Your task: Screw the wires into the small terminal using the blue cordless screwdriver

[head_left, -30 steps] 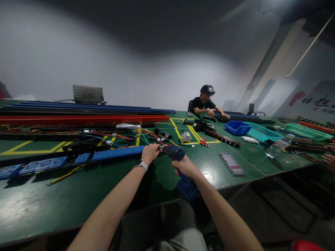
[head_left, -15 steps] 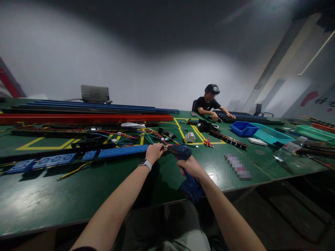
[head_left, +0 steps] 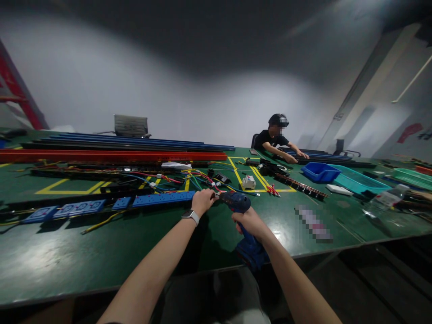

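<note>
My right hand is wrapped round the grip of a blue cordless drill, whose tip points left at my other hand. My left hand, with a watch on its wrist, is closed at the right end of a blue socket strip. What its fingers pinch is too small to make out. Drill tip and left fingertips meet or nearly meet. Loose coloured wires lie just behind the left hand. A yellow wire sticks out in front of the strip.
A white circuit breaker stands beyond the drill. Red rails and blue rails lie at the back. On the right are a blue bin, a turquoise basket and a plastic bottle. A co-worker sits across the table.
The view has shifted slightly, so everything sits a little further right and lower. Both hands keep their hold at the strip's end. The co-worker's hands have come closer together.
</note>
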`<action>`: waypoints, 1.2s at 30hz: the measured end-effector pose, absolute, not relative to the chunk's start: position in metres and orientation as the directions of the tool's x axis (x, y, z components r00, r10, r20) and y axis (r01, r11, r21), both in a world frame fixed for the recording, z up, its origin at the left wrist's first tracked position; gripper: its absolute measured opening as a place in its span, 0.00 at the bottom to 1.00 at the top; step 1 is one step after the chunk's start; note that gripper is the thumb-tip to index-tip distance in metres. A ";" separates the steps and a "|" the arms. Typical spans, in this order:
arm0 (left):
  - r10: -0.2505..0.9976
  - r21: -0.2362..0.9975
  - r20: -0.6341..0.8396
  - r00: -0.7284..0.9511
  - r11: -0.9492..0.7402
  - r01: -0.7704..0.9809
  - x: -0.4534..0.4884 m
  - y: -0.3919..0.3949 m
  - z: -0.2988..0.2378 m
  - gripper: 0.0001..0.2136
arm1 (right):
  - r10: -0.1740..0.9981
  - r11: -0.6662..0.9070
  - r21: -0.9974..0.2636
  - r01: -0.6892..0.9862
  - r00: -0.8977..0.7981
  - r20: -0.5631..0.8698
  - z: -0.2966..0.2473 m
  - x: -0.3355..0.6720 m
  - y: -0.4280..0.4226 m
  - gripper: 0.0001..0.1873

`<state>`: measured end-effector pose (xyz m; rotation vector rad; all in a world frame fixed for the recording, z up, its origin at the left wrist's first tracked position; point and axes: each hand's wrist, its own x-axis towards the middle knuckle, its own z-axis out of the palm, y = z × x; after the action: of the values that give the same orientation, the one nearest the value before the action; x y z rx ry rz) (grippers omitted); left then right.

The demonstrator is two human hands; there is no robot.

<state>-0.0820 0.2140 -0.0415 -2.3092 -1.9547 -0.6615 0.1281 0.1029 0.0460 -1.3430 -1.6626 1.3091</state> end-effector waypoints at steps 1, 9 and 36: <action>0.932 0.236 0.345 0.113 -0.203 0.950 -0.082 0.214 -0.041 0.14 | 0.952 -0.015 -0.943 0.333 -0.283 -0.115 0.047 0.128 0.102 0.04; 0.935 0.246 0.340 0.100 -0.192 0.950 -0.081 0.211 -0.039 0.15 | 0.961 -0.022 -0.945 0.327 -0.254 -0.110 0.051 0.127 0.098 0.05; 0.933 0.258 0.346 0.099 -0.196 0.946 -0.082 0.210 -0.040 0.17 | 0.961 -0.057 -0.933 0.355 -0.232 -0.147 0.053 0.128 0.097 0.05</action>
<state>-0.0817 0.2105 -0.0404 -2.3066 -1.9725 -0.6878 0.1281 0.0968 0.0528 -1.4184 -1.6203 1.2949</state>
